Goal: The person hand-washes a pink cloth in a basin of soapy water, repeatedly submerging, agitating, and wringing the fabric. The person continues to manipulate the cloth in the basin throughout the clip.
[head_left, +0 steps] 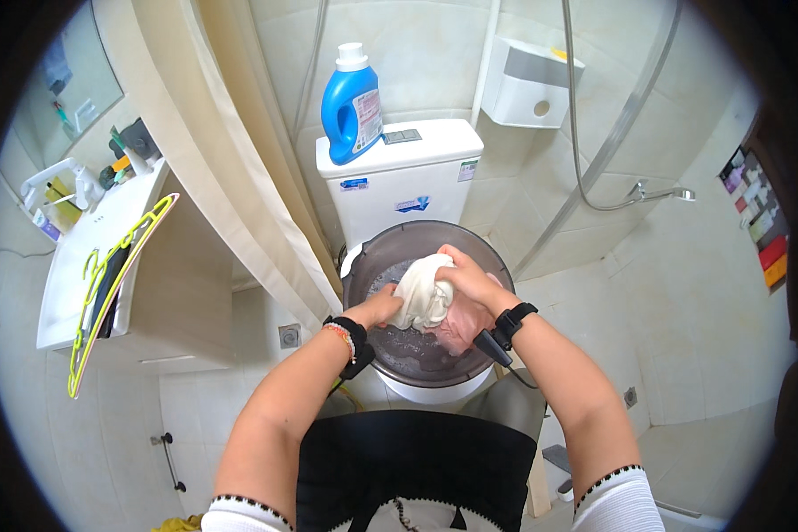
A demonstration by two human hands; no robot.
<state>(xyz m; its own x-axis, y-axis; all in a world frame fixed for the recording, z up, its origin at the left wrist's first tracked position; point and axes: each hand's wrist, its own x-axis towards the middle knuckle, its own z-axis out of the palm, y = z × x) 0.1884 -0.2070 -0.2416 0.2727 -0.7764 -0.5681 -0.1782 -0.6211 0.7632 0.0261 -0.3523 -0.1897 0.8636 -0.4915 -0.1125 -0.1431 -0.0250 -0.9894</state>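
A white cloth (424,294) is bunched up over a dark translucent basin (361,344) of sudsy water. My left hand (378,307) grips the cloth's left side, fingers closed on it. On the upper right, my right hand (468,277) is wrapped round the same cloth, its thumb and fingers pressing into the folds. Wet pink fabric (463,324) lies against the white cloth below my right hand, partly in the water. I cannot tell whether the two are one garment.
Behind the basin stands a white toilet tank (397,189) with a blue detergent bottle (352,106) on top. Bright yellow-green hangers (85,297) lean on the washstand (71,266) at left. A beige curtain (206,151) hangs beside it; a shower hose (575,133) dangles at right.
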